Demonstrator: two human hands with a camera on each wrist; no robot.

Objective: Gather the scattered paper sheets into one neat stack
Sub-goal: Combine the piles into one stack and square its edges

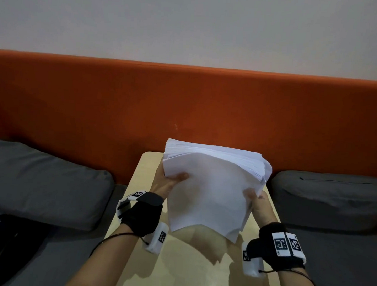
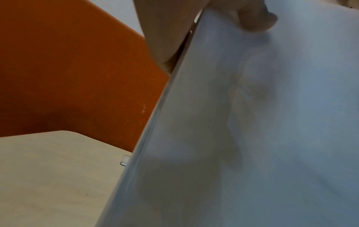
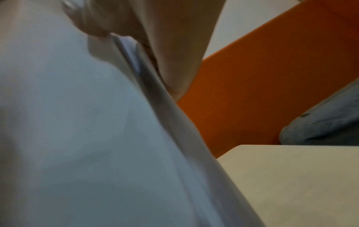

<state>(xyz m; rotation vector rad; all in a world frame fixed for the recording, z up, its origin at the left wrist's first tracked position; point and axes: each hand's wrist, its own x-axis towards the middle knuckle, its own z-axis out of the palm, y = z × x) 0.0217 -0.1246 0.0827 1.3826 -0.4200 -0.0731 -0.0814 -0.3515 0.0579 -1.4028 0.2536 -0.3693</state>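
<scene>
A thick stack of white paper sheets is held up off the small beige table, tilted with its face toward me. My left hand grips its left edge, thumb on the front sheet and fingers behind. My right hand grips the right edge the same way. The sheets fan unevenly at the top right, and the lower corners bend. In the left wrist view the stack fills the right side under my thumb. In the right wrist view the paper fills the left side.
An orange padded backrest runs behind the table below a pale wall. Grey cushions lie on the bench at the left and right. A dark bag sits at the lower left. A small white object lies on the table.
</scene>
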